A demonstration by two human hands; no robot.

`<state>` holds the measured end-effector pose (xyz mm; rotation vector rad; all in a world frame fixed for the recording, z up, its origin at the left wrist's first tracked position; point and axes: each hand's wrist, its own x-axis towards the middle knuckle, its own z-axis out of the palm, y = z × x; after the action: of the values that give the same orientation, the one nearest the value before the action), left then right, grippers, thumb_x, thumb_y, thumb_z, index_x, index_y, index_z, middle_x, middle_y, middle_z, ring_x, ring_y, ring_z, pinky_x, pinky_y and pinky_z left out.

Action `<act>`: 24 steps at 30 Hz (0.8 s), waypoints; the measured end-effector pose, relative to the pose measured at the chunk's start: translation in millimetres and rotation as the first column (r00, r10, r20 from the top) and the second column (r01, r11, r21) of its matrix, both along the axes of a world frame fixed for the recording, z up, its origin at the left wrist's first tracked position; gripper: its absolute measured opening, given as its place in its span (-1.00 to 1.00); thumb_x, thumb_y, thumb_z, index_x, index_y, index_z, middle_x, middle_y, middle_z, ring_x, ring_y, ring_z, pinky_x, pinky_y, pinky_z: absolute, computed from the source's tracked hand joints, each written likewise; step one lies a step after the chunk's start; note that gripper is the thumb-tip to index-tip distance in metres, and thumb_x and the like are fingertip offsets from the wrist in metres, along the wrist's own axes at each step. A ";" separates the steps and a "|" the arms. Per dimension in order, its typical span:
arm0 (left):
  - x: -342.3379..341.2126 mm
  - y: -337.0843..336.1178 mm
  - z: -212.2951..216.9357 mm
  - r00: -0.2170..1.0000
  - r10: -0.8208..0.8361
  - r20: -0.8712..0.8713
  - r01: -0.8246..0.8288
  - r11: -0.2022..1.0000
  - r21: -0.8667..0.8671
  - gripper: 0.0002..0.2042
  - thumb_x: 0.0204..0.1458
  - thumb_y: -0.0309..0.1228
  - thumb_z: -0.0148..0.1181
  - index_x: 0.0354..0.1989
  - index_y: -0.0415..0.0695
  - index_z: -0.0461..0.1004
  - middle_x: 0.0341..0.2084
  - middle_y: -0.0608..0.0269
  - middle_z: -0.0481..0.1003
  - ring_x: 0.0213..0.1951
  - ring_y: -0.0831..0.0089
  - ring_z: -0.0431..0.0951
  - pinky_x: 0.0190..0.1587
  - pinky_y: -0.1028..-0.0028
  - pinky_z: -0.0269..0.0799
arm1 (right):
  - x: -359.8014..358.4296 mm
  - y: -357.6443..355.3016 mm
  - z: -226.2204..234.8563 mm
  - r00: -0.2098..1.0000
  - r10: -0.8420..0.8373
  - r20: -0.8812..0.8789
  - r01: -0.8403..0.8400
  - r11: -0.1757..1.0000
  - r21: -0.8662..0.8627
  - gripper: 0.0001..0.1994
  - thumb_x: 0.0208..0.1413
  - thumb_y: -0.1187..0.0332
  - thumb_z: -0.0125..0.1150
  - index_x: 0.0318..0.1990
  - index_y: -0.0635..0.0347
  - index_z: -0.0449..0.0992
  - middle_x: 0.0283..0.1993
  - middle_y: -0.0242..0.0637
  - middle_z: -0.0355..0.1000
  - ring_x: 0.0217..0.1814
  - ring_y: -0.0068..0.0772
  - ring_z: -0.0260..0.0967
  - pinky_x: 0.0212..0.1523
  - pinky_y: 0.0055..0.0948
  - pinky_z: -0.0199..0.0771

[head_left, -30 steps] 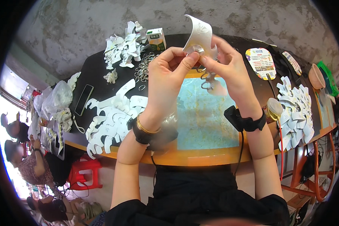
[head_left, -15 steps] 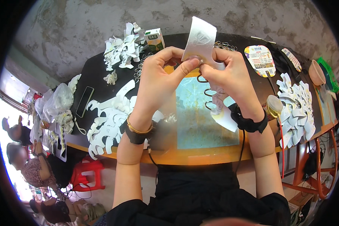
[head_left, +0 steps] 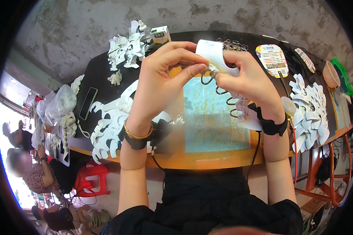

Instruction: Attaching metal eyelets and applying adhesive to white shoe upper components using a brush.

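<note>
Above the table, both hands hold a white curved strip (head_left: 209, 49), its broad end bent up between them. Several brown open rings (head_left: 231, 101) stick out along its inner edge, beside pleated pale fabric (head_left: 240, 107). My left hand (head_left: 159, 76) pinches at the edge near the topmost ring, thumb and forefinger close together. My right hand (head_left: 250, 74) is closed round the strip, thumb on the near side, and hides its middle. The strip's lower part hangs by my right wrist. Below lies a pale blue, yellow-stained sheet (head_left: 211, 129).
White curved pieces lie in piles at left (head_left: 106, 131), right (head_left: 310, 117) and far left (head_left: 127, 49). Loose rings (head_left: 233, 45) lie behind my hands. A phone (head_left: 88, 103), a small carton (head_left: 160, 36) and a lidded container (head_left: 288, 105) stand around. Other people (head_left: 37, 172) sit at left.
The strip's raised end has tipped down and looks shorter. Its row of rings has swung to the right with my right hand. My left fingers have come to the ringed edge.
</note>
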<state>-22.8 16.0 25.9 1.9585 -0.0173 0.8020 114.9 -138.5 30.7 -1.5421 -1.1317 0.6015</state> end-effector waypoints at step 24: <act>-5.7 -0.1 8.5 0.980 -0.004 -0.199 0.005 1.000 0.006 -0.90 0.10 -0.52 0.25 -0.32 -0.29 0.47 -0.41 0.35 0.54 -0.32 0.69 0.53 -0.13 0.61 0.47 | 2.8 0.7 1.9 0.993 0.105 0.047 -0.101 0.992 -0.077 -0.71 0.10 0.21 0.23 -0.46 0.25 0.41 -0.58 -0.53 0.24 -0.50 -0.81 0.19 -0.54 -0.64 0.21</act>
<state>-28.5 15.9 34.4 2.0358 0.0950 0.6000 117.7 -137.8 32.5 -1.5772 -1.2456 0.6847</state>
